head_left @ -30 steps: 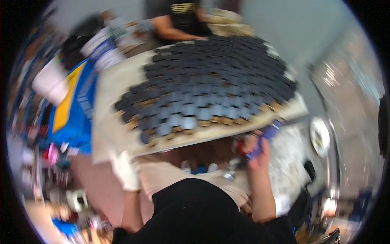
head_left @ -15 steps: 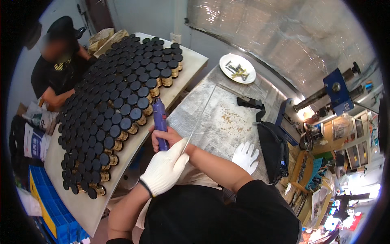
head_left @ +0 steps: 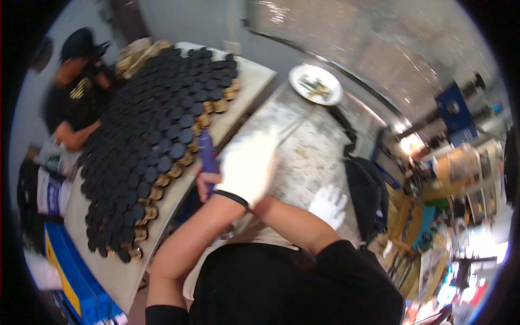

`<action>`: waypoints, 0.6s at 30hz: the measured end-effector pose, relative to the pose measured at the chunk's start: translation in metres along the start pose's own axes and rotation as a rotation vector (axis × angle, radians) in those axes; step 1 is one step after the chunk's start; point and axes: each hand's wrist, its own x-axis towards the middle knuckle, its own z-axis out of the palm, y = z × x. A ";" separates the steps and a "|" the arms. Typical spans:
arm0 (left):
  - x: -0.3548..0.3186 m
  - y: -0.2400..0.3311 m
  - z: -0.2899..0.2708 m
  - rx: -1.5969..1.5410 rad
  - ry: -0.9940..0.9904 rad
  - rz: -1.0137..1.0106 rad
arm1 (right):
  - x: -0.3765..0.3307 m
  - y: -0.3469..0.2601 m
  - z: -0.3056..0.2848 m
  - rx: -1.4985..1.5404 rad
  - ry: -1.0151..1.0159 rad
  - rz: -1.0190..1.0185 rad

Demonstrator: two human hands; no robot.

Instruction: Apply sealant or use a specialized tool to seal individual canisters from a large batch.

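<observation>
My left hand [head_left: 246,168] wears a white glove and hovers, blurred, over a speckled counter [head_left: 309,146]; its palm faces away. Just left of it and partly under it, my bare right hand [head_left: 202,185] grips an upright purple tube [head_left: 206,151]. My forearms cross in front of my black shirt. The tube stands at the edge of a pale board [head_left: 252,81] that carries several rows of black-lidded jars [head_left: 157,124] with gold-coloured bodies.
Another person in black [head_left: 76,97] sits at the board's far side. A white plate [head_left: 315,84] with scraps is on the counter, a second white glove [head_left: 327,205] shows past my right forearm, a black bag [head_left: 368,189] hangs right, a blue crate [head_left: 70,276] sits lower left.
My head has turned, so the board swung from ahead to my left. My gloved left hand crossed from the left to beside the tube, which my right hand still holds.
</observation>
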 end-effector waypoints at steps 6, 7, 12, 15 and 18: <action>-0.098 0.001 -0.070 -0.179 0.255 0.026 | -0.014 -0.001 -0.009 0.412 0.266 0.015; -0.121 -0.012 -0.077 -0.161 0.192 -0.097 | -0.010 0.001 -0.011 0.442 0.171 -0.046; -0.197 -0.041 -0.065 -0.221 0.022 -0.674 | 0.002 -0.001 0.002 0.488 0.045 -0.168; -0.207 -0.049 -0.047 -0.479 -0.069 -0.769 | 0.012 0.002 0.022 0.470 0.005 -0.145; -0.222 -0.067 -0.038 -0.474 -0.082 -0.837 | 0.018 0.013 0.039 0.365 -0.018 -0.071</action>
